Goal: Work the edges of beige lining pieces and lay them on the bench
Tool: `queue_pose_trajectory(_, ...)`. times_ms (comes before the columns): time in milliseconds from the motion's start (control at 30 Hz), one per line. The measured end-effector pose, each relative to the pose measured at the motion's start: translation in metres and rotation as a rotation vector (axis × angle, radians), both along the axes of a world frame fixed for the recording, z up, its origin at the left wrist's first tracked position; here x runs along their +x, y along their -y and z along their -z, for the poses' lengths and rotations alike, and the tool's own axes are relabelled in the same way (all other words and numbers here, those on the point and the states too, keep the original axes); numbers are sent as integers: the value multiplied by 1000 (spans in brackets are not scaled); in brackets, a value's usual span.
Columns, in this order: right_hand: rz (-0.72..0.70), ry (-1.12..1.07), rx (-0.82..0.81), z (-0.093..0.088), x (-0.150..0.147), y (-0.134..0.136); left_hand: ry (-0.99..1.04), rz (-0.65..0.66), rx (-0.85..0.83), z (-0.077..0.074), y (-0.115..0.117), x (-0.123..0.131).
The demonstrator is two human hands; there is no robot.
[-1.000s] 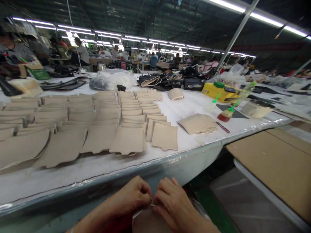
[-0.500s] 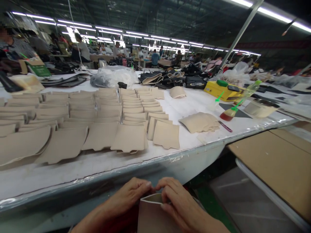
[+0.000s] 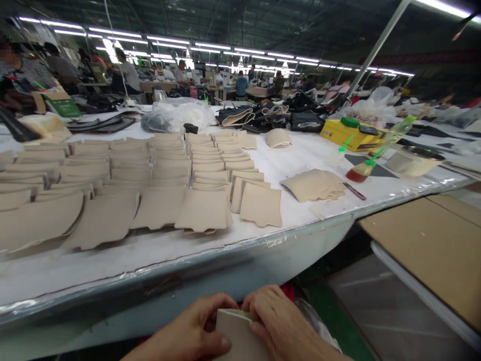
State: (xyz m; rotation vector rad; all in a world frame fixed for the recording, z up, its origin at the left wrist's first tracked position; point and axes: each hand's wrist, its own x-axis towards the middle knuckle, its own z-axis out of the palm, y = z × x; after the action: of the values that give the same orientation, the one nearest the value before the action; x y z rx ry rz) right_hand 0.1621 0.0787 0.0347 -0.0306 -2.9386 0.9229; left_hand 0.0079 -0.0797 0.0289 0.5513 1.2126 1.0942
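Observation:
A beige folded piece (image 3: 240,333) is held low in front of me, below the table edge. My left hand (image 3: 199,328) grips its left side, thumb on the near face and fingers curled behind. My right hand (image 3: 276,318) pinches its upper right edge with bent fingers. The top edges of the piece lie nearly together. On the table beyond, rows of similar beige pieces (image 3: 203,208) overlap one another. To their right lies a loose stack of beige pieces (image 3: 313,184), with a dark pen-like tool (image 3: 354,191) beside it.
Right on the white table (image 3: 259,250) are a yellow box (image 3: 349,135), a small bottle of reddish liquid (image 3: 359,172) and a metal pot (image 3: 415,160). Clear plastic (image 3: 178,115) and black bags (image 3: 304,121) lie behind. Cardboard (image 3: 424,235) is at right; people work far back.
My left hand has moved from the top corner down onto the left side of the piece. The opening at its top has narrowed. The view has shifted slightly.

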Motion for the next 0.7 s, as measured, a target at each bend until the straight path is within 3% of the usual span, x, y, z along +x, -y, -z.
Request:
queue_pose_trajectory(100, 18, -7, -30, 22, 10, 10, -338, 9, -59, -1, 5, 3)
queue_pose_trajectory(167, 46, 0, -62, 26, 13, 13, -424, 37, -53, -2, 6, 3)
queue_pose_trajectory(400, 86, 79, -140, 7, 10, 10, -500, 96, -16, -4, 3, 2)
queue_pose_trajectory(700, 71, 63, -229, 8, 11, 9, -587, 155, -13, -10, 1, 2)
